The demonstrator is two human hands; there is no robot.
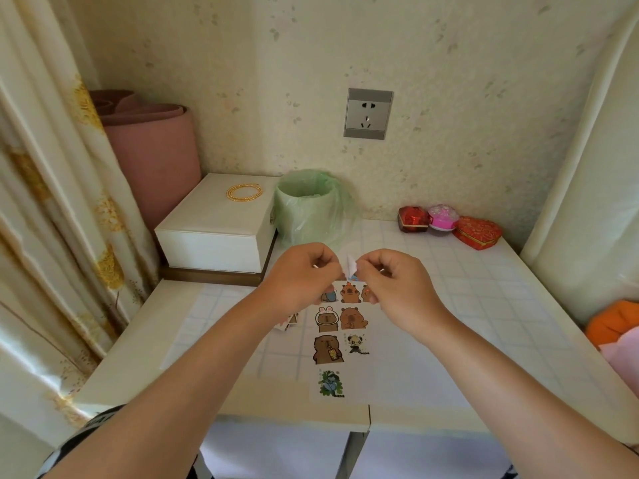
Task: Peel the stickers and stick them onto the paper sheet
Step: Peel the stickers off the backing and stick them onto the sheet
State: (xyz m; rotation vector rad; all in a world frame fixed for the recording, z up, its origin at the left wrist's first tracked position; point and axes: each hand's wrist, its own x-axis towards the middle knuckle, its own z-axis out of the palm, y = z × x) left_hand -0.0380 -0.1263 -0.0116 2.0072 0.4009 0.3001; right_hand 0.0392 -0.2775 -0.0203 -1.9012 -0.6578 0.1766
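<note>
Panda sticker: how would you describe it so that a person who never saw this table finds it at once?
On the tiled table a paper sheet lies near the front edge. Its stickers form two columns; the panda sticker is the lowest in the right column. It alone is small and black-and-white, while those beside and above it are brown animals.

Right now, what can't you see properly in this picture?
Head view:
- White scrap: too small and curled; fingers of left hand and right hand pinch it, so its picture is hidden.
- Top sticker row: partly covered by both hands.
- Loose stickers: mostly under the left wrist.
- Orange thing: cut off by the right edge.
</note>
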